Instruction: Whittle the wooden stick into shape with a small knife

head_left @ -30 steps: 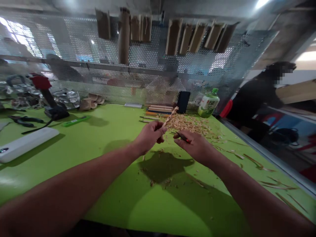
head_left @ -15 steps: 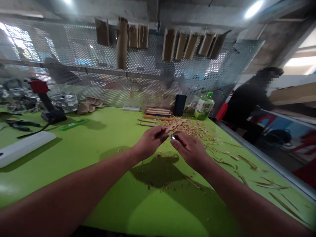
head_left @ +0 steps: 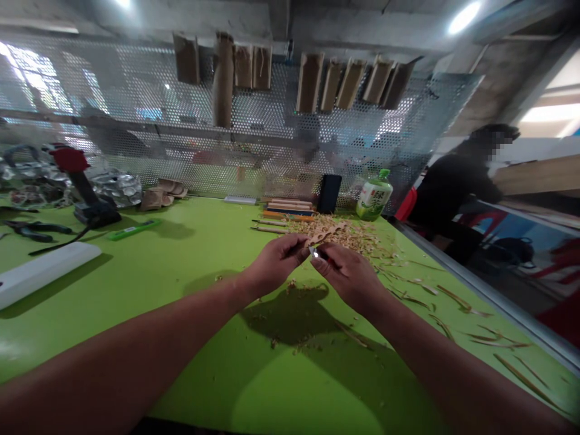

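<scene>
Above the green tabletop my left hand (head_left: pixel 277 261) is closed on a thin, wavy-edged carved strip (head_left: pixel 327 233), light brown like wood or bamboo, which points away to the right. My right hand (head_left: pixel 350 273) is closed around a small knife (head_left: pixel 313 251); its short shiny blade lies by the strip at the left fingertips. The knife's handle is mostly hidden in the fingers. Behind both hands spreads a heap of pale shavings (head_left: pixel 362 239). Two slim carving tools (head_left: pixel 270 226) lie just beyond my left hand.
At the back stand a green-capped bottle (head_left: pixel 375 194), a dark phone-like slab (head_left: pixel 329 193) and stacked sharpening blocks (head_left: pixel 289 208). On the left are a cordless drill (head_left: pixel 84 184), pliers (head_left: pixel 38 230), a green cutter (head_left: pixel 133 229) and a white bar (head_left: pixel 48 273). A person (head_left: pixel 457 181) is at right.
The strip's far end has dropped slightly, and the blade has tilted a little and catches more light. Both hands stay in nearly the same place.
</scene>
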Demonstrator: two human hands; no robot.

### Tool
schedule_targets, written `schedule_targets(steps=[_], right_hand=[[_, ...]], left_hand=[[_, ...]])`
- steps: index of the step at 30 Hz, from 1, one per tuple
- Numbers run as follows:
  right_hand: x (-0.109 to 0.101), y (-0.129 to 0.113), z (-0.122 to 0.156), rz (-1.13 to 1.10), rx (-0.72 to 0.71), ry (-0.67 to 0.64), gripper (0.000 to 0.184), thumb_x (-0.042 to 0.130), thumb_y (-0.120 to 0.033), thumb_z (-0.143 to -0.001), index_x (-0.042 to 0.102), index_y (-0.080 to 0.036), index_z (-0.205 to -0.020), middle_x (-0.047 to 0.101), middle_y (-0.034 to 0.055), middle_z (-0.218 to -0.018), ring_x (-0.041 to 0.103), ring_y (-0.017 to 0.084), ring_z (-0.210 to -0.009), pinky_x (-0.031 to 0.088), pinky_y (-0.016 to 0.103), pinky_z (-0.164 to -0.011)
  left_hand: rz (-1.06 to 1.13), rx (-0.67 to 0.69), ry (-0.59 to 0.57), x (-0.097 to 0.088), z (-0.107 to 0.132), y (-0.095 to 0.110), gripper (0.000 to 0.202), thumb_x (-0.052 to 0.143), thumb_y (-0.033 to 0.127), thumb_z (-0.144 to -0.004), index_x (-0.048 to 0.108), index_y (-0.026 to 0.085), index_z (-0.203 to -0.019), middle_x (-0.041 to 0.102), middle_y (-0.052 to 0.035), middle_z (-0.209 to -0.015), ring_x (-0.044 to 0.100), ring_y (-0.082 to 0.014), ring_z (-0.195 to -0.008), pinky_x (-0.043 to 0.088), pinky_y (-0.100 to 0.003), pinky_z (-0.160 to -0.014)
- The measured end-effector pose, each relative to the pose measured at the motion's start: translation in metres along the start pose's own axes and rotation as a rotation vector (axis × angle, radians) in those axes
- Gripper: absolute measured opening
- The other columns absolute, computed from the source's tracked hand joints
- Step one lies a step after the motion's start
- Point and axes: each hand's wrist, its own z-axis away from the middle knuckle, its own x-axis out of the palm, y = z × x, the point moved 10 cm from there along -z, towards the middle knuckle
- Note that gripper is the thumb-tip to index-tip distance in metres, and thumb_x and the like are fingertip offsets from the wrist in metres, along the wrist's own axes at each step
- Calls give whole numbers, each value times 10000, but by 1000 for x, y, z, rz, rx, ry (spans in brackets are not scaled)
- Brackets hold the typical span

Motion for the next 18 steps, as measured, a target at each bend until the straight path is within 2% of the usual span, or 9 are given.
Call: schedule_targets(steps=[7, 18], right_hand=[[1, 3, 0, -23, 1, 1, 316, 437, -473, -917, 569, -208, -806, 573, 6, -700, 518, 143, -635, 334, 256, -576], [5, 4, 0, -118, 6, -16, 295, 452, -455, -919, 595, -202, -865, 600, 17, -747, 540, 150, -676, 384, 265, -617]], left_hand=[[22, 5, -2, 0, 0, 1, 205, 558, 306, -885, 632, 140, -980, 602, -47, -896, 547, -158, -866, 452, -303, -791], [5, 9, 3, 0, 0, 2, 209, 572, 316, -872, 632, 132, -950, 606, -50, -882, 553, -159, -849, 450, -309, -788]])
